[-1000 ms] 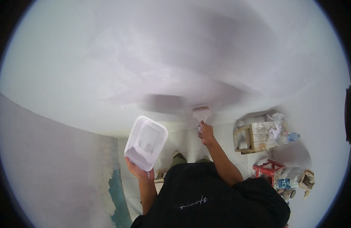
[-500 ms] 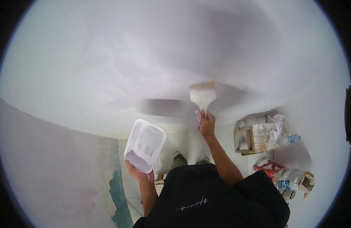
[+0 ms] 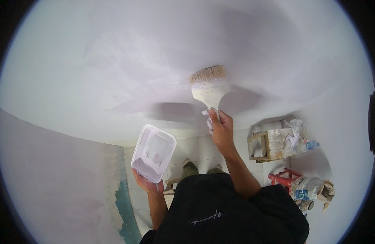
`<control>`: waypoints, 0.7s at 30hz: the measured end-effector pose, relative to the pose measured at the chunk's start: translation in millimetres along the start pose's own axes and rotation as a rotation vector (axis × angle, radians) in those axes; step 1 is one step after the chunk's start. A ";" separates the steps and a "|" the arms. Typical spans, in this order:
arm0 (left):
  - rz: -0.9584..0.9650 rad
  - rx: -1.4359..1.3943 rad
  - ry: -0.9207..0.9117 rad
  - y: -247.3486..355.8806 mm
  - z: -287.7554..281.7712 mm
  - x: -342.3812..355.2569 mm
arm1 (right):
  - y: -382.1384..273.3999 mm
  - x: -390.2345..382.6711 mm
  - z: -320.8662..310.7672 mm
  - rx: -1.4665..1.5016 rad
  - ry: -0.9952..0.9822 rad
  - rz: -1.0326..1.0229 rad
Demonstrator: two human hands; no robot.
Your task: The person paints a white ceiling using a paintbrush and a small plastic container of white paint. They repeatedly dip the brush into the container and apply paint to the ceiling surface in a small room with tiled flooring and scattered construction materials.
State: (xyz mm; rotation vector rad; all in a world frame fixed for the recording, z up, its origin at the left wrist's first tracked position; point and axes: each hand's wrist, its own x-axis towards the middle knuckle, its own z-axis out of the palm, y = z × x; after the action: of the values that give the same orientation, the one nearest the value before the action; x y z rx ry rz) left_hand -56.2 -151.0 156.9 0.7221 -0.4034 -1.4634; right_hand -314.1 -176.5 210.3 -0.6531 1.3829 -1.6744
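Observation:
My right hand (image 3: 221, 129) grips the handle of a wide, flat paintbrush (image 3: 211, 89), its pale bristles pointing up against the whitish wall (image 3: 146, 61). Whitish paint smears the handle and my fingers. Low on the left, my left hand (image 3: 150, 184) is wrapped round the bottom end of a white plastic tub (image 3: 165, 151). The tub is tilted, and pale lilac-white paint lies in its lower part. Shadows of the brush and tub fall on the wall.
A paint-spattered wooden box stool (image 3: 277, 142) stands at the right, with a clear plastic bag (image 3: 294, 134) and a water bottle (image 3: 312, 145). Below it are a red stool (image 3: 284, 177) and an opened sack (image 3: 315, 190). A side wall with a peeling teal strip (image 3: 125, 211) runs along the left.
My right hand has moved the brush upward along the wall and slightly left. The tub in my left hand has barely shifted.

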 end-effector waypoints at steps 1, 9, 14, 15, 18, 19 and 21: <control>0.007 0.008 -0.013 -0.1 -1.6 -0.4 | 14.1 4.8 -2.9 -0.052 -0.003 -0.016; -0.001 0.002 -0.028 2.9 -2.3 2.3 | 179.8 19.7 -53.1 -0.013 0.176 0.495; 0.007 0.017 0.006 1.0 -1.4 2.9 | 80.8 15.8 -21.5 -0.136 0.082 0.168; 0.011 0.013 0.003 0.3 -1.1 3.4 | 54.6 8.7 -9.2 -0.130 0.057 0.075; 0.014 0.005 -0.005 -1.6 -4.3 3.5 | 21.5 5.7 11.9 -0.175 0.002 -0.285; 0.012 0.004 -0.010 -1.8 -6.2 3.3 | 26.3 10.9 11.5 -0.200 -0.028 -0.267; 0.008 -0.010 -0.026 0.7 -5.7 2.9 | 52.3 29.0 9.0 -0.240 -0.090 -0.240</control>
State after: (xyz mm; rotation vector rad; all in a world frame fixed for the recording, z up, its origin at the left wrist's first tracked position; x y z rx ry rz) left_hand -51.6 -152.7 152.7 0.6932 -0.4179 -1.4679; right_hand -306.9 -207.6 158.9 -1.0544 1.5006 -1.6514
